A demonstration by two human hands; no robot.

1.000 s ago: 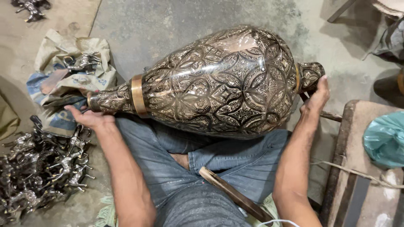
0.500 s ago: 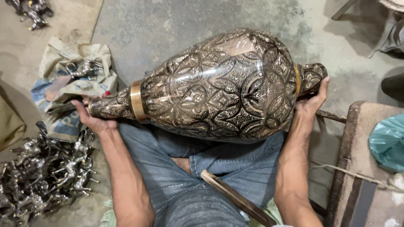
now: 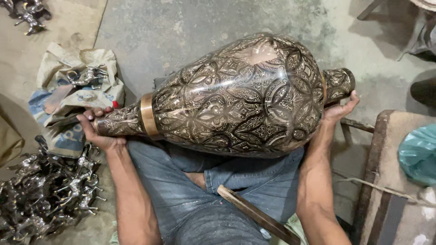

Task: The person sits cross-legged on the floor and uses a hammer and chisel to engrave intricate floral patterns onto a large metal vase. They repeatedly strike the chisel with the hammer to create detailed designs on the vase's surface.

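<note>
A large engraved dark brass vase with a gold neck band (image 3: 236,97) lies sideways across the seated person's lap, left hand (image 3: 97,129) fingers curled around its narrow neck, right hand (image 3: 338,109) cupping the foot, steadying both ends against rolling

metal horse figurines (image 3: 47,190) | crumpled sacks (image 3: 75,86) | teal bag (image 3: 418,154) | wooden stick (image 3: 256,214)

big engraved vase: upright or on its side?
On its side. The vase lies across the lap, left hand at its neck, right hand at its foot.
</note>
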